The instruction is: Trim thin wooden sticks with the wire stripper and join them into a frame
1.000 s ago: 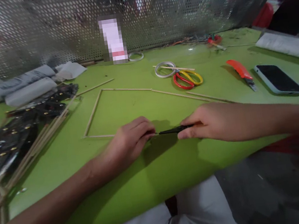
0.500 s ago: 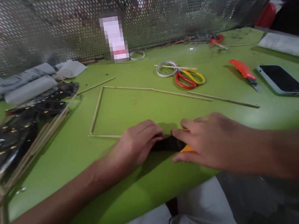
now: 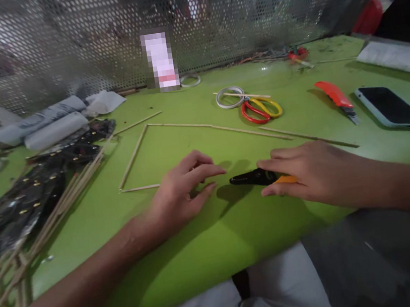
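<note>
- My left hand [image 3: 179, 190] is spread, visibly holding nothing; my right hand [image 3: 312, 169] grips the pliers [image 3: 248, 178].
- On the counter [image 3: 211, 254], the thin-stick frame [image 3: 133, 158] has its two left corners formed.
- I'd judge it partly done: the right side gapes, seemingly left to close.

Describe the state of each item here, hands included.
Left hand: fingers parted
Right hand: closed around the pliers
Pliers: held, jaws seemingly together
Stick frame: lying flat, angled at corners
Phone: face up, screen dark
Orange cutter: lying down, metal end bare
Red-and-yellow scissors: lying flat, blades unclear
White tape roll: flat, thin stick across it
</note>
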Demonstrator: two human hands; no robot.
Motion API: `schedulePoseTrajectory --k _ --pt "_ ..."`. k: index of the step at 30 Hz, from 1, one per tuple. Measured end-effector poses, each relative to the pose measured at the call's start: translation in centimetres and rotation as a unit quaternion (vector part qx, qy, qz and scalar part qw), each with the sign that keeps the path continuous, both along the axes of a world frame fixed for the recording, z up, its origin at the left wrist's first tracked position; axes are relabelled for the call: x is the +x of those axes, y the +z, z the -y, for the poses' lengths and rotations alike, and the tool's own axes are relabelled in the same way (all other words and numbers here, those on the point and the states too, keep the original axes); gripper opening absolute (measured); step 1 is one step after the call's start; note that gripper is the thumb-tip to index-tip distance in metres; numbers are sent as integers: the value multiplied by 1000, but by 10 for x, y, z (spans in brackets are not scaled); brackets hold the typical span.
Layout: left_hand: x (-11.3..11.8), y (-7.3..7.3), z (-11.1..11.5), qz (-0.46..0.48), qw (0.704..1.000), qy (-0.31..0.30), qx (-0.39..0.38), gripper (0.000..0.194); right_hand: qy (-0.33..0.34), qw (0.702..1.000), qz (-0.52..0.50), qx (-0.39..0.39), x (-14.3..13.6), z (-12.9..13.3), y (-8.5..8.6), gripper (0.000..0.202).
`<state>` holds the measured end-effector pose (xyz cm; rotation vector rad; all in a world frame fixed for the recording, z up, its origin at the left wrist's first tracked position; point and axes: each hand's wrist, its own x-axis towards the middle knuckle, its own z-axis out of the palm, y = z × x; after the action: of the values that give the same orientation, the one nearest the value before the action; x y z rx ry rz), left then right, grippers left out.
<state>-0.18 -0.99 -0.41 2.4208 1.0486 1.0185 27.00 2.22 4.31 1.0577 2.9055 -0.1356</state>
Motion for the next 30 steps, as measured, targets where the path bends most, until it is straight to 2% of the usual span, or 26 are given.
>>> schedulePoseTrajectory --k 3,8,14,19,24,27,30 --pt "1 0 4 -24 999 -25 4 27 -2 996 -35 -81 -3 -4 3 56" --pt "4 2 8 11 999 -39 31 17 -21 978 -75 -191 -10 -6 6 48" --pt "3 7 8 28 999 -20 29 7 -19 966 -101 -238 -13 -5 9 45" --pt "2 7 6 51 998 -18 26 4 -29 972 -96 -212 -11 -2 10 50" --pt "-1 9 1 46 999 13 6 5 -19 978 -130 -163 -3 -2 -4 55" --pt "-4 10 -1 22 999 33 16 4 -39 976 -195 -90 -1 4 -17 54" --pt "-6 10 -1 25 1000 6 15 7 -63 958 -278 0 -4 11 -29 49"
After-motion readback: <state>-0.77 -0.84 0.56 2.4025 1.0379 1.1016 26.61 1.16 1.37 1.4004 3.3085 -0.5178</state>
